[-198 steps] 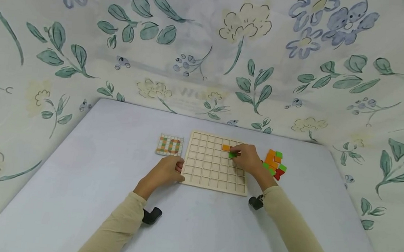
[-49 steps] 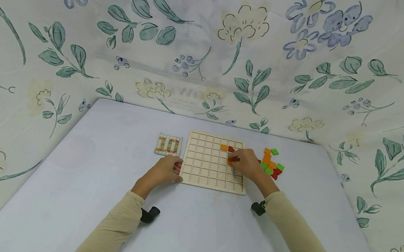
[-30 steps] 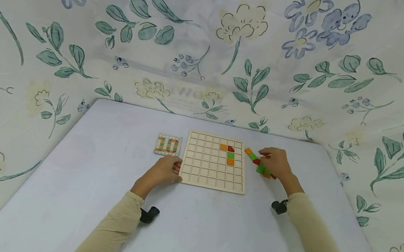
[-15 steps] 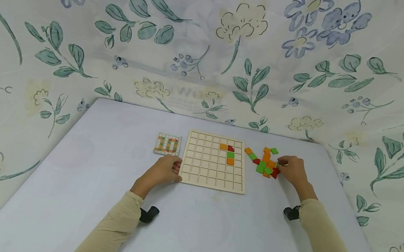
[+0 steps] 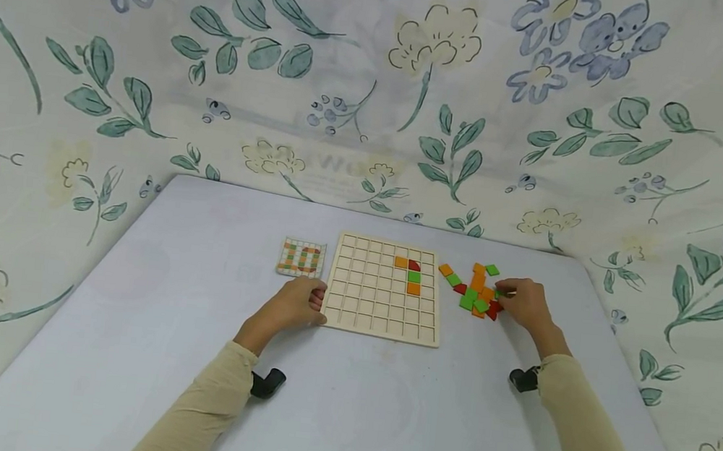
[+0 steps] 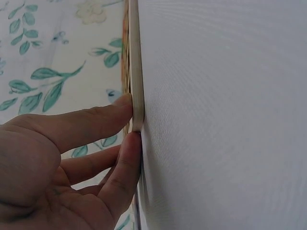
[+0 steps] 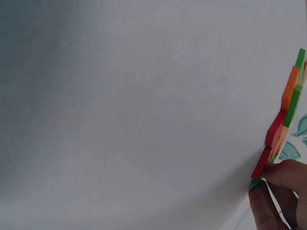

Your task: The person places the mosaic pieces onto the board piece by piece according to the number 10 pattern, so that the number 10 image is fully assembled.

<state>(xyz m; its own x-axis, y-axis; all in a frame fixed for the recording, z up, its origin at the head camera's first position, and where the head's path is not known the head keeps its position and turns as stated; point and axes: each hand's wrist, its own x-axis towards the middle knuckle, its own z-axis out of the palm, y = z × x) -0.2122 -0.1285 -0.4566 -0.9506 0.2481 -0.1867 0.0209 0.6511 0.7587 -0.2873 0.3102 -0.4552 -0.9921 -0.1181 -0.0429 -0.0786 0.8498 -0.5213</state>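
My left hand (image 5: 293,304) pinches the near left corner of a pale wooden grid board (image 5: 367,299); in the left wrist view the thumb and a finger meet the board's edge (image 6: 137,72). Four cells' worth of colour shows at its upper right: an orange square tile (image 5: 401,262), a red rounded tile (image 5: 414,265), a green square tile (image 5: 414,277) and a lower orange tile (image 5: 413,288). Right of the board, my right hand (image 5: 527,303) pinches a green tile (image 7: 255,182), largely hidden by the fingers, at the right side of the loose pile.
Loose orange, green and red tiles (image 5: 471,294) lie partly overlapping right of the board. A small pattern card (image 5: 301,257) with coloured squares lies left of it. All rest on a white table (image 5: 344,405), with a floral cloth (image 5: 347,108) behind.
My right hand has left the board, where a lower orange tile now lies below the green one, and moved right to the pile, pinching a green tile. My left hand stays at the corner.
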